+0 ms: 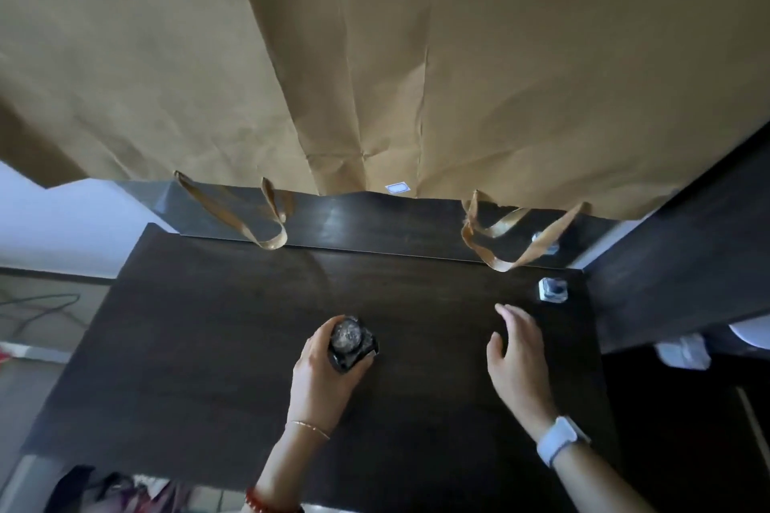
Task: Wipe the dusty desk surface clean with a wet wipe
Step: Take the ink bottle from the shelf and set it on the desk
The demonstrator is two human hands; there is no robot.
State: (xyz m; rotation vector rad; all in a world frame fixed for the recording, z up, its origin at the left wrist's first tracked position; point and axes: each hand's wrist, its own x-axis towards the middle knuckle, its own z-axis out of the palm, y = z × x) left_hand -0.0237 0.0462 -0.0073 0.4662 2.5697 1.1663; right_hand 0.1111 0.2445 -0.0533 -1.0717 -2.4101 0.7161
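Observation:
The dark wooden desk (pixel 208 346) fills the lower middle of the head view. My left hand (pixel 321 375) is closed around a small dark jar with a dusty round lid (pixel 350 339), which rests on the desk near its centre. My right hand (pixel 516 354) hovers just above the desk to the right, fingers spread and holding nothing; a white watch sits on that wrist. No wet wipe is visible.
Large brown paper bags (pixel 375 54) hang upside down over the desk's back edge, their handles (pixel 266 221) dangling. A small clear glass bottle (pixel 552 291) stands at the back right corner beside a dark cabinet side (pixel 687 262). Cables lie on the floor at left.

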